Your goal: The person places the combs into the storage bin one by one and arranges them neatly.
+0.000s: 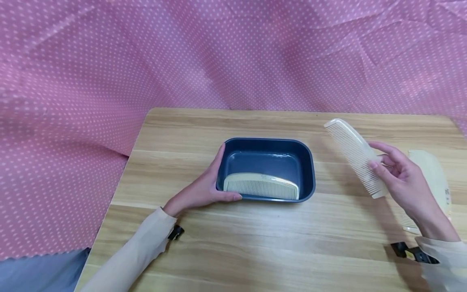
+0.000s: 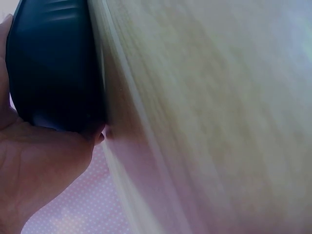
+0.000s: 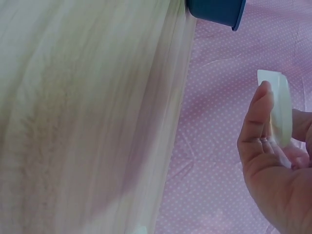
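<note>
A dark blue plastic basin (image 1: pixel 269 140) with rounded corners stands on the table. My left hand (image 1: pixel 206 184) grips its left end, thumb along the near wall and fingers at the far left corner; the left wrist view shows the palm against the outer wall. Inside the basin, a cream comb (image 1: pixel 260 185) lies along the near side, teeth toward me. To the right, my right hand (image 1: pixel 403 182) pinches a pale, translucent-looking comb (image 1: pixel 352 152) between thumb and fingers, raised above the table and tilted. Beneath that hand another cream comb (image 1: pixel 430 170) lies on the table, partly hidden by the wrist.
The wood-grain table (image 1: pixel 255 247) ends at a far edge just behind the basin. Pink polka-dot cloth (image 1: pixel 233 52) hangs behind it and down the left side. Dark straps with small devices sit at both wrists.
</note>
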Available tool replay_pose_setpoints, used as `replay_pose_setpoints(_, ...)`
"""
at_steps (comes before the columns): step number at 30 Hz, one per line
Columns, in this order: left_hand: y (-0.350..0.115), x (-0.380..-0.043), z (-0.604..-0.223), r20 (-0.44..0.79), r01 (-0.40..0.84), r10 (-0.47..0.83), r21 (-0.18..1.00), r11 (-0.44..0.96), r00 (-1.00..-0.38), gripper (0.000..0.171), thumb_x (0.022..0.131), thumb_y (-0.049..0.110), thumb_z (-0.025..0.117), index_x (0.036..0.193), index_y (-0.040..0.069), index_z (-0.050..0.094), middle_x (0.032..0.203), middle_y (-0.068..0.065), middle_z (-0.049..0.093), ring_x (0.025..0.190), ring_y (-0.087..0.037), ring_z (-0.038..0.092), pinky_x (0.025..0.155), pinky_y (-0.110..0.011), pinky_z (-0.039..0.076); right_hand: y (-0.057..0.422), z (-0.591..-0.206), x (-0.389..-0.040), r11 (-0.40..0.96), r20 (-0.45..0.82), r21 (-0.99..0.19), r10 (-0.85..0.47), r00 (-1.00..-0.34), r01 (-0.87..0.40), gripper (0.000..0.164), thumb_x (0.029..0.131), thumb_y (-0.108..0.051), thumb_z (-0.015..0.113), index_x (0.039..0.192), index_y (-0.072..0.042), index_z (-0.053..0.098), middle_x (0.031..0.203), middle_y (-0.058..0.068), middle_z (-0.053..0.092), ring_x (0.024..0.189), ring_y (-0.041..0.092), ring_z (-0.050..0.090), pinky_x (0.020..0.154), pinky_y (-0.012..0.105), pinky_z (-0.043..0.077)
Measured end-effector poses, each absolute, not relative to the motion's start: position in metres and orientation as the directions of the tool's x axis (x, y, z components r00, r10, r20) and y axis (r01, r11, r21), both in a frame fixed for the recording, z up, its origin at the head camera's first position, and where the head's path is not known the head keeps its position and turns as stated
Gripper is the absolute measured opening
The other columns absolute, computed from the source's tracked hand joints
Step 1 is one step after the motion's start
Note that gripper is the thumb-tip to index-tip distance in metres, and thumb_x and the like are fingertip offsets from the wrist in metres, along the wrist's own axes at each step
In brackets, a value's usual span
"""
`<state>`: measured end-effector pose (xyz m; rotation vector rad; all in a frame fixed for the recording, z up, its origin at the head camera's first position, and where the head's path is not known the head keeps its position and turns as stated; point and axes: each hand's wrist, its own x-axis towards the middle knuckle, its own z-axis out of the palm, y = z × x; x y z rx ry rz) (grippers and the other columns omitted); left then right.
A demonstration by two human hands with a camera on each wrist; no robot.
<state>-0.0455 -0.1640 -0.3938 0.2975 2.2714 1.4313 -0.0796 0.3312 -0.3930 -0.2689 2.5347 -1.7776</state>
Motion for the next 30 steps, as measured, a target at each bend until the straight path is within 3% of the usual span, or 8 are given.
replay_pose_setpoints(6, -0.169, -0.050, -0.416, -0.230, -0.019, 0.396, 0.883, 0.470, -0.889, 0.143, 0.089, 0.028, 0.094, 0.171, 0.035, -0.022, 0.181, 0.006, -0.012, 0.165, -0.022, 0.002, 0.128, -0.062, 0.017, 0.326, -0.392, -0.078, 0.373, 0.104, -0.913, -0.182, -0.978, -0.167, 0.059, 0.107, 0.008, 0.062, 0.161, -0.016, 0.056, 0.102, -0.010, 0.076, 0.080, 0.003, 0.069, 0.061, 0.019, 0.054)
replay_pose_setpoints(21, -0.168, -0.046, -0.419, -0.181, 0.009, 0.385, 0.897, 0.443, -0.905, 0.144, 0.085, 0.037, 0.097, 0.166, 0.055, -0.021, 0.179, 0.017, -0.007, 0.164, -0.015, 0.005, 0.128, -0.062, 0.016, 0.310, -0.387, -0.077, 0.376, 0.137, -0.903, -0.204, -0.969, -0.207, 0.055, 0.109, 0.005, 0.061, 0.161, -0.013, 0.055, 0.102, -0.006, 0.073, 0.077, 0.008, 0.066, 0.057, 0.022, 0.052)
replay_pose_setpoints(30, -0.168, -0.047, -0.419, -0.181, -0.007, 0.387, 0.912, 0.409, -0.904, 0.145, 0.085, 0.030, 0.097, 0.167, 0.053, -0.020, 0.179, 0.015, -0.006, 0.164, -0.017, 0.008, 0.127, -0.062, 0.018, 0.299, -0.383, -0.078, 0.386, 0.150, -0.893, -0.232, -0.961, -0.232, 0.054, 0.110, 0.003, 0.061, 0.161, -0.013, 0.055, 0.104, -0.004, 0.073, 0.077, 0.010, 0.066, 0.058, 0.022, 0.053)
